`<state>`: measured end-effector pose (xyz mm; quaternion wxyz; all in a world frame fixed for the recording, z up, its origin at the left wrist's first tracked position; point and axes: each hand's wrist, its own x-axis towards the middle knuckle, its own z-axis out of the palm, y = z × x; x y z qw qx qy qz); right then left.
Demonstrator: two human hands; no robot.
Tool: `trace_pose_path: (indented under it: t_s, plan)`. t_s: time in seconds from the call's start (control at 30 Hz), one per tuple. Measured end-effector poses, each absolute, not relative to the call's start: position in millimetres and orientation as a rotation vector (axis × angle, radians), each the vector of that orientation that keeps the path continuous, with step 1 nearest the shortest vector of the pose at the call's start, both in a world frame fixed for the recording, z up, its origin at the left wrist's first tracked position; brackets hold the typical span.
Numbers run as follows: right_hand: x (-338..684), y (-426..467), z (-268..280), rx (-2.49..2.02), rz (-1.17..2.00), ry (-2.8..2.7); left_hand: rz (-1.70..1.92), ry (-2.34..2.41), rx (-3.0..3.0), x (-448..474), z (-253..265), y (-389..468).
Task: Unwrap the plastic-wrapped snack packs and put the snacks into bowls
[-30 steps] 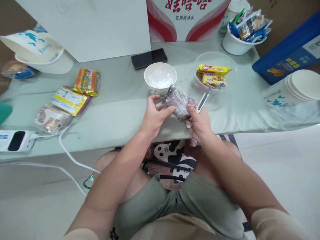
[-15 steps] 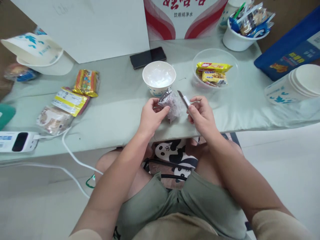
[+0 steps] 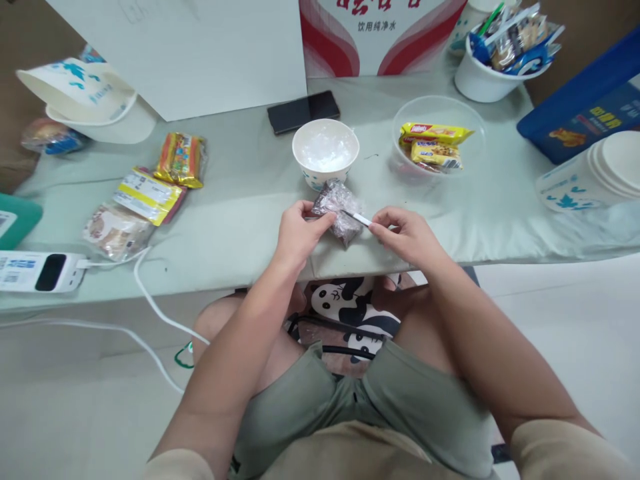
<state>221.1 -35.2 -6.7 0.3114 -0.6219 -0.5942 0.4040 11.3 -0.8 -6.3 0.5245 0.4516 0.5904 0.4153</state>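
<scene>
My left hand pinches the left edge of a dark package in crinkled clear plastic wrap, just above the table's front edge. In my right hand is a small knife with a white part near its grip, its dark blade pointing left. The blade's tip lies over the middle of the wrapped package; whether it has cut in I cannot tell. Right behind the package stands a paper bowl with clear plastic film inside.
A black phone lies behind the bowl. On the right are a clear plastic bowl of yellow snack packs and stacked paper cups. Wrapped snacks and a white power bank with a cable are on the left.
My right hand has turned the knife and brought its blade left onto the package. The package now faces up flatter in my left hand. The whole view has shifted slightly.
</scene>
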Motion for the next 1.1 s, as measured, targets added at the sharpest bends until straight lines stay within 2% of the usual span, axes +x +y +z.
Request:
trace_pose_path:
  t_s: [0.13, 0.23, 0.4, 0.53, 0.6, 0.77, 1.0, 1.1]
  plan:
    - [248, -41, 0, -1.780, 1.090, -1.639, 0.976, 1.433, 1.081, 10, -8, 1]
    - [270, -49, 3, -1.865, 0.989, -1.707, 0.951, 1.461, 1.130, 7, -6, 2]
    - [296, -56, -4, -1.951, 0.645, -1.700, 0.695, 1.682, 1.523, -1, 6, -2]
    - [302, -48, -12, -2.033, 0.250, -1.687, 0.864, 1.647, 1.871, 4, 9, -7]
    - [297, -44, -13, -1.992, 0.136, -1.711, 0.837, 1.525, 1.999, 10, 6, -8]
    - [257, -41, -14, -1.649, 0.339, -1.911, 0.857, 1.482, 1.922, 20, 0, -6]
    - [207, -33, -15, -1.350, 0.591, -2.012, 1.126, 1.269, 0.854, 5, 12, 4]
    - [207, -27, -16, -1.399, 0.629, -2.012, 1.131, 1.315, 0.727, -11, 17, 10]
